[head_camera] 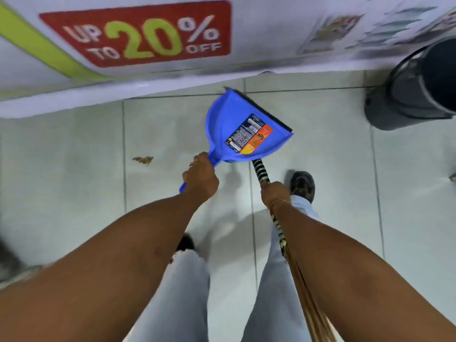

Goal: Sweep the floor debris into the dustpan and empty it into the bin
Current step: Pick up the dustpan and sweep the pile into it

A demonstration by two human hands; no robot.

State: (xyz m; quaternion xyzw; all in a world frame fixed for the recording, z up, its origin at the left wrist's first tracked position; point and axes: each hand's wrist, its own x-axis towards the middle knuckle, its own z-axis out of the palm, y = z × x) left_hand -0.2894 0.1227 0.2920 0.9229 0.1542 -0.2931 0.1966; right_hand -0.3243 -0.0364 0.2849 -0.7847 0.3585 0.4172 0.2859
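Overhead, a person stands on a pale tiled floor (74, 193), seen from a head-worn camera looking down past both bare forearms and light blue trousers. Across the upper left of the frame runs a white banner (259, 33) with a green stripe and a red panel reading "UP TO 20% OFF". Below it, left of centre, a small brown clump of debris (143, 159) lies on a tile, well apart from everything else. At centre, the left hand (200, 180) is closed around the handle of a blue dustpan (229, 124), which is held up off the floor and tilted, its black-edged lip pointing toward the upper right. A printed wrapper (249, 134), black and orange, lies inside the pan. Just right of centre, the right hand (275, 193) is wrapped around the black-and-white striped handle of a broom (261, 171); the handle's top disappears behind the dustpan, and tan bristles trail down along the right forearm to the bottom edge. A dark shoe (302, 185) shows beside that hand. In the upper right corner stands a dark bin (404, 95) on the floor, lined in black.
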